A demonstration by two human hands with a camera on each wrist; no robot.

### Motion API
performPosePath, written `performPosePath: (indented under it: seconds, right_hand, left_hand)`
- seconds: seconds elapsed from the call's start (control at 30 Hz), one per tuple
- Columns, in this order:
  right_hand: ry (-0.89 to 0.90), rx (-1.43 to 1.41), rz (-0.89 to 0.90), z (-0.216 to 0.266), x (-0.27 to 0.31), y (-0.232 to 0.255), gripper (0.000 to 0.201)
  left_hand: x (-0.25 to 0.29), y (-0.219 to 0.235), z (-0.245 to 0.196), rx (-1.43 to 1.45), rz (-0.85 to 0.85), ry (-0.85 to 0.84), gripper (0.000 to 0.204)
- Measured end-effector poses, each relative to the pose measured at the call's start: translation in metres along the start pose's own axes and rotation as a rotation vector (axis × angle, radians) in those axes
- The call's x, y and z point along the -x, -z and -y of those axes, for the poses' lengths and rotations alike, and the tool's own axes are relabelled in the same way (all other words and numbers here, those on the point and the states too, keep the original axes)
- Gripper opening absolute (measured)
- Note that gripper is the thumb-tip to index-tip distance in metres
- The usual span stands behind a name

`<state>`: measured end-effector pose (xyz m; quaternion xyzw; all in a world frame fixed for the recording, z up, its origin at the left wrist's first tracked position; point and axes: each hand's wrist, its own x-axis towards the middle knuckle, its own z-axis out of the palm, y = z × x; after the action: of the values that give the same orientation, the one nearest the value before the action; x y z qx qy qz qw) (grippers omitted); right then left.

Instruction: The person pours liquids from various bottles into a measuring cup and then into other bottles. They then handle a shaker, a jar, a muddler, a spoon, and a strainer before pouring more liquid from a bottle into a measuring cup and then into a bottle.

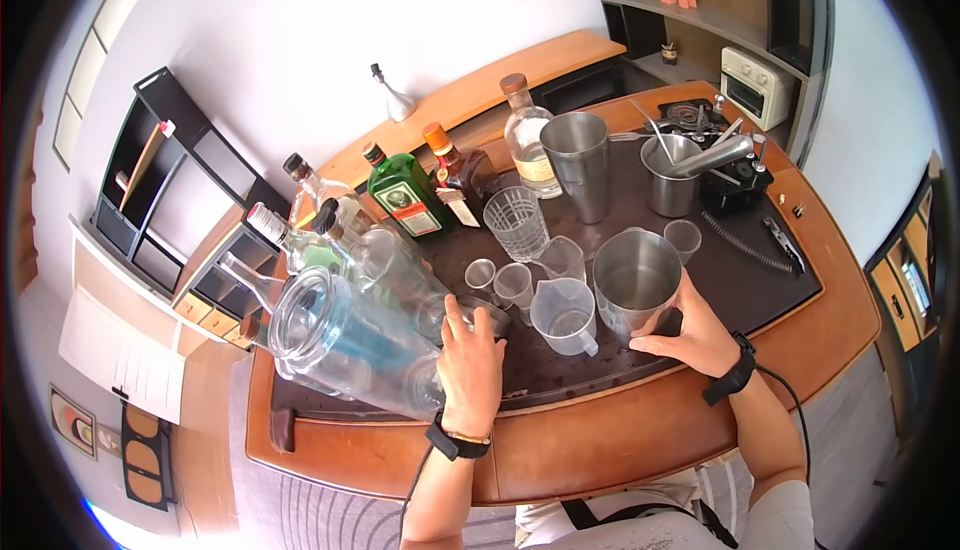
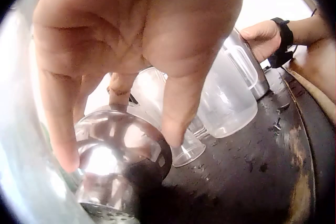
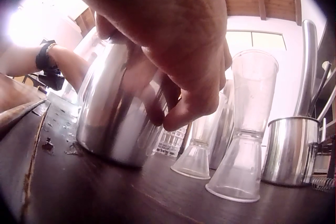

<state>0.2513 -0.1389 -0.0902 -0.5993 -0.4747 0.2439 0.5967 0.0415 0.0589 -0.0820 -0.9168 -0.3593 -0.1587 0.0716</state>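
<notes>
From above, my left hand (image 1: 470,365) holds a shiny domed metal shaker top (image 2: 123,145), fingers on one side and thumb on the other. Part of the dome is hidden under the hand in the head view. My right hand (image 1: 695,325) grips a steel shaker cup (image 1: 625,295) round its side; the cup stands upright on the dark table mat. Between the hands stands a clear plastic measuring cup (image 1: 563,320). Behind it are small clear jiggers (image 1: 513,285), and another double-ended jigger (image 3: 241,145) stands beside the right hand.
A large clear jar (image 1: 370,350) leans left of my left hand. Several liquor bottles, including a green bottle (image 1: 408,195), line the back left. A tall metal tin (image 1: 578,165), a cut-glass tumbler (image 1: 515,225) and a steel cup of bar tools (image 1: 670,190) stand behind. A coiled spring (image 1: 740,242) lies right.
</notes>
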Motion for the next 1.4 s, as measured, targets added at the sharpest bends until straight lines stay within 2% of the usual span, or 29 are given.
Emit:
performPosePath:
  seconds: [0.13, 0.23, 0.37, 0.53, 0.73, 0.83, 0.97, 1.13, 1.27, 1.4]
  right_hand:
    - [0.005, -0.008, 0.003, 0.001, 0.0, 0.0, 0.076]
    - [0.01, -0.004, 0.001, 0.003, -0.001, 0.0, 0.075]
    - [-0.012, -0.012, -0.008, 0.004, 0.0, 0.0, 0.075]
    - [-0.044, -0.022, -0.032, 0.0, 0.001, -0.002, 0.075]
    - [-0.053, -0.059, -0.043, -0.002, 0.001, -0.004, 0.076]
    - [-0.067, -0.052, -0.03, -0.003, 0.001, -0.002, 0.078]
    - [-0.043, -0.032, -0.03, 0.001, -0.001, -0.003, 0.078]
    - [-0.076, -0.016, -0.02, 0.001, 0.001, -0.002, 0.071]
    - [-0.054, 0.012, -0.018, -0.003, 0.002, -0.001, 0.068]
    - [-0.093, -0.02, -0.005, 0.01, 0.002, 0.0, 0.071]
  left_hand:
    - [0.005, 0.004, 0.004, 0.078, -0.027, -0.01, 0.044]
    - [0.016, 0.023, 0.004, 0.222, -0.05, -0.011, 0.04]
    - [0.037, 0.045, 0.001, 0.255, -0.135, 0.034, 0.034]
    - [0.059, 0.056, 0.004, 0.346, -0.245, 0.113, 0.038]
    - [0.072, 0.056, 0.005, 0.428, -0.32, 0.029, 0.042]
    - [0.068, 0.058, 0.008, 0.58, -0.34, -0.006, 0.043]
    - [0.057, 0.071, 0.011, 0.701, -0.313, 0.015, 0.042]
    - [0.046, 0.076, 0.012, 0.616, -0.306, 0.047, 0.042]
    - [0.051, 0.059, 0.015, 0.599, -0.229, 0.138, 0.04]
    - [0.055, 0.043, 0.018, 0.534, -0.108, 0.11, 0.037]
